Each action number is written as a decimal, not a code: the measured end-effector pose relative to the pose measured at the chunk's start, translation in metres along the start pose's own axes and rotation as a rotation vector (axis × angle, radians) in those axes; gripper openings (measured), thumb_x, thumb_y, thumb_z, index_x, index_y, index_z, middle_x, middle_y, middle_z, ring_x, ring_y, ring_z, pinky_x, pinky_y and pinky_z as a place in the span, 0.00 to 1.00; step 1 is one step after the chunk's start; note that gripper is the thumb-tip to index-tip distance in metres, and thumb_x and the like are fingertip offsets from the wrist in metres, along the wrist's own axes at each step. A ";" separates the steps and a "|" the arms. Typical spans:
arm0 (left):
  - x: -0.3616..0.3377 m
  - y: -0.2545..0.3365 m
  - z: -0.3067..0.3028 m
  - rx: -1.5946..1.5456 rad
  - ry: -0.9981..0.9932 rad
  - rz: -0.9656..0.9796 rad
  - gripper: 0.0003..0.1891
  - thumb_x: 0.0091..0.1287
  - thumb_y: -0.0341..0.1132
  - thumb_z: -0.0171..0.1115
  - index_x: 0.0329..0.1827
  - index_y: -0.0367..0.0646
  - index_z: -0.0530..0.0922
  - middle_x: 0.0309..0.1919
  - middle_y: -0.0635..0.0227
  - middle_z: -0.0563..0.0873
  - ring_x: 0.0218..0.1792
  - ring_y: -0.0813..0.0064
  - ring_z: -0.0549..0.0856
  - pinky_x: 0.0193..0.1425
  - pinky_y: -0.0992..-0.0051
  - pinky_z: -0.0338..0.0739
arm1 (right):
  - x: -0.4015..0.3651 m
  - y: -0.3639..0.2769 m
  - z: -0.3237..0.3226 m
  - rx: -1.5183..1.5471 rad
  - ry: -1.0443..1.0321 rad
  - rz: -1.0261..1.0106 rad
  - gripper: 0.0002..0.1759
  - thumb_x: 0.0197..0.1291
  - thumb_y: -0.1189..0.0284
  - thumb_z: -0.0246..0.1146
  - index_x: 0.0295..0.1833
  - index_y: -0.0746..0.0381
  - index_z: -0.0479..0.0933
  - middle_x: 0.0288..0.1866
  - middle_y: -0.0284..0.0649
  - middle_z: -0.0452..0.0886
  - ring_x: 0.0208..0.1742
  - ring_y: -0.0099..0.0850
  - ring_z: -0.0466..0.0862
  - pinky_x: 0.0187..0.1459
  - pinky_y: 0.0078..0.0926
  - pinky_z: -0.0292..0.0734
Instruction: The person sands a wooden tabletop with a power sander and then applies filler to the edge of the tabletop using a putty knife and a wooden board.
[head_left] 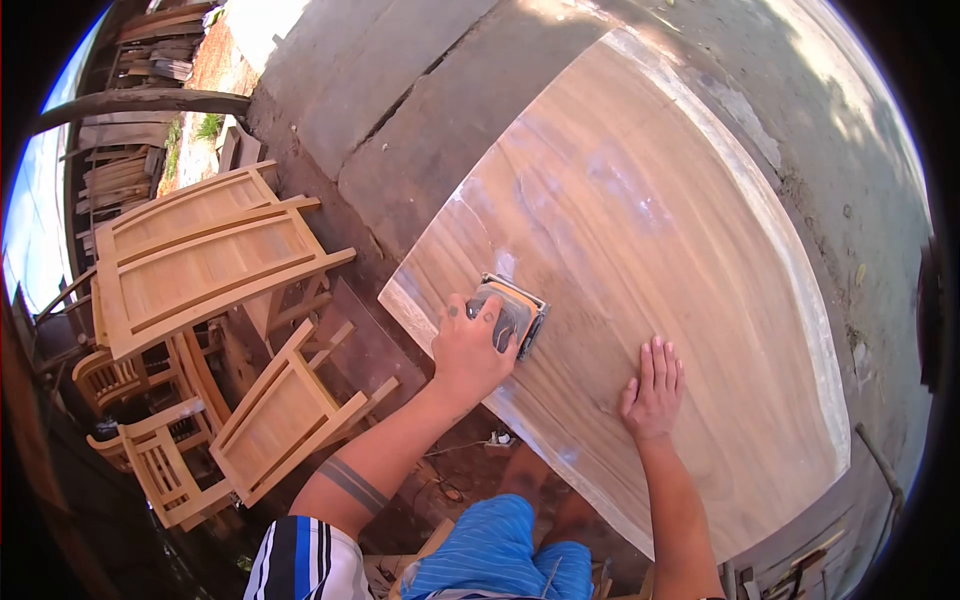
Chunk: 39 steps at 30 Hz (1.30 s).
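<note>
A large wooden slab (590,240) with pale, rough edges and whitish patches spreads out in front of me. My left hand (470,345) is wrapped around an orange and black power sander (522,300), which rests on the slab near its left edge. Part of the sander's body is hidden under my fingers. To the right, my right hand (655,388) lies flat on the bare wood with its fingers stretched out, holding nothing.
Wooden framed panels (215,245) are stacked at the left, with a smaller panel (285,425) and slatted chair parts (165,460) below them. A cord and a socket (498,440) lie on the ground under the slab's near edge. Concrete floor (440,130) stretches beyond the slab.
</note>
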<state>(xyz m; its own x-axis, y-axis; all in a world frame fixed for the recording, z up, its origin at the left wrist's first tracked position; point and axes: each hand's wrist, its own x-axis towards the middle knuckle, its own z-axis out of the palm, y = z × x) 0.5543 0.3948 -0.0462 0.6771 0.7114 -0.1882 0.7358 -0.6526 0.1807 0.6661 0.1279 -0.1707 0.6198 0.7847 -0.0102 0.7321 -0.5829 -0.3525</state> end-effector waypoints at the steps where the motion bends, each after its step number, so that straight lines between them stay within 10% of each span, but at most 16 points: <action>1: -0.004 0.000 0.003 -0.007 0.008 0.040 0.27 0.49 0.38 0.76 0.55 0.50 0.78 0.48 0.52 0.76 0.51 0.50 0.80 0.50 0.55 0.79 | 0.000 0.000 0.001 0.001 0.001 -0.001 0.33 0.63 0.67 0.52 0.75 0.60 0.67 0.78 0.42 0.66 0.80 0.42 0.63 0.79 0.47 0.51; 12: 0.149 -0.056 -0.027 0.035 0.125 -0.368 0.30 0.51 0.43 0.74 0.60 0.53 0.76 0.46 0.52 0.81 0.48 0.52 0.86 0.54 0.58 0.81 | 0.001 -0.001 -0.001 -0.022 -0.023 0.001 0.33 0.63 0.67 0.53 0.76 0.58 0.66 0.79 0.40 0.64 0.80 0.38 0.61 0.79 0.45 0.51; 18: 0.085 -0.096 -0.069 -0.970 -0.158 -0.420 0.30 0.56 0.35 0.72 0.61 0.37 0.74 0.43 0.63 0.81 0.42 0.76 0.84 0.46 0.76 0.83 | -0.004 0.001 -0.004 0.037 -0.063 0.054 0.34 0.62 0.66 0.55 0.76 0.56 0.66 0.80 0.36 0.63 0.81 0.34 0.61 0.79 0.44 0.52; 26: 0.028 -0.086 -0.074 -1.504 -0.428 -0.454 0.33 0.60 0.41 0.66 0.67 0.37 0.68 0.50 0.61 0.82 0.52 0.68 0.84 0.60 0.67 0.81 | -0.005 0.003 -0.003 0.056 -0.027 0.038 0.34 0.62 0.64 0.56 0.76 0.55 0.66 0.81 0.35 0.63 0.81 0.34 0.60 0.80 0.42 0.50; 30: 0.029 -0.082 -0.064 -1.520 -0.356 -0.540 0.27 0.66 0.40 0.60 0.66 0.39 0.69 0.53 0.57 0.82 0.54 0.64 0.85 0.58 0.63 0.83 | -0.004 0.004 -0.004 0.084 -0.019 0.039 0.34 0.62 0.65 0.56 0.75 0.56 0.67 0.80 0.36 0.64 0.81 0.34 0.61 0.80 0.42 0.51; 34: 0.036 -0.065 -0.058 -1.257 -0.217 -0.645 0.21 0.68 0.39 0.60 0.60 0.42 0.70 0.43 0.61 0.83 0.38 0.67 0.87 0.29 0.65 0.87 | -0.004 0.004 -0.005 0.093 -0.003 0.037 0.33 0.63 0.66 0.56 0.75 0.56 0.67 0.79 0.36 0.65 0.80 0.35 0.62 0.80 0.43 0.51; 39: 0.045 -0.043 -0.025 -0.569 0.036 -0.381 0.27 0.55 0.41 0.76 0.53 0.38 0.75 0.41 0.61 0.82 0.40 0.66 0.84 0.48 0.70 0.80 | -0.003 0.004 -0.004 0.046 0.000 0.029 0.34 0.61 0.64 0.57 0.75 0.55 0.67 0.80 0.35 0.64 0.80 0.33 0.61 0.79 0.42 0.51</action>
<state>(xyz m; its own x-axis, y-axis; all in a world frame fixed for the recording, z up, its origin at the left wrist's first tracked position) 0.5535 0.4613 -0.0384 0.3635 0.8788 -0.3092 0.7986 -0.1230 0.5892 0.6683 0.1228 -0.1686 0.6404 0.7678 -0.0214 0.7000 -0.5949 -0.3951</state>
